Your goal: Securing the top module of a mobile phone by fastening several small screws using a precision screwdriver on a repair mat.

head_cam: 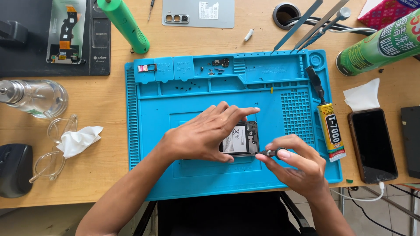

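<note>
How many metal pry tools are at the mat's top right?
3, maybe more hidden: one flat blade leftmost, a second beside it, a thin tool rightmost, all leaning over the mat's rim.

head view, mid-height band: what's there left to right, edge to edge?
Black mouse → clear glasses → white tissue → left hand → opened phone → right hand, pinching a small screwdriver → glue tube → black smartphone. All from the left hand to the glue tube lies over the blue mat.
</note>
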